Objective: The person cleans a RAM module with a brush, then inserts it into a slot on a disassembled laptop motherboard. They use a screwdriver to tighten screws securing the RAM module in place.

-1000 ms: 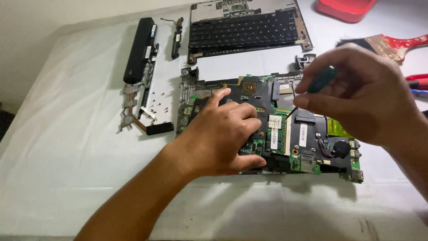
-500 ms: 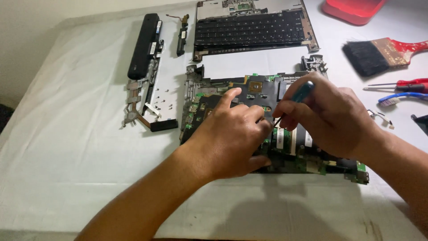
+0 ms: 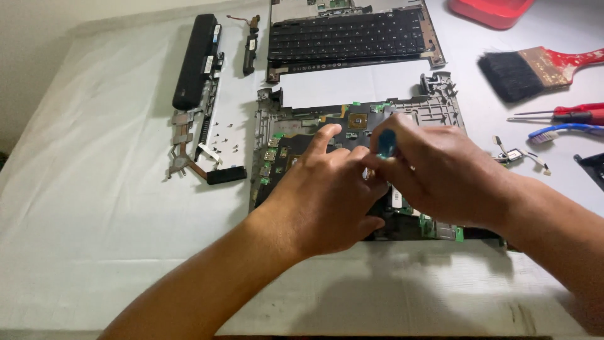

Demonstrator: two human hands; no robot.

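While the left hand (image 3: 327,195) rests flat, fingers spread, on the laptop motherboard (image 3: 296,141), the right hand (image 3: 440,173) pinches a blue-handled screwdriver (image 3: 385,143) upright, just right of the left fingertips.

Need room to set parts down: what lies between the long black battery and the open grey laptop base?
Head view: small loose screws on white cloth.

The left hand (image 3: 327,195) rests flat on the opened laptop base (image 3: 352,126), fingers spread over the circuit board. The right hand (image 3: 440,173) pinches a blue-handled screwdriver (image 3: 385,143) beside it, tip hidden. A keyboard (image 3: 349,38), paintbrush (image 3: 535,66) and battery (image 3: 196,60) lie on the white-covered bench (image 3: 94,220).
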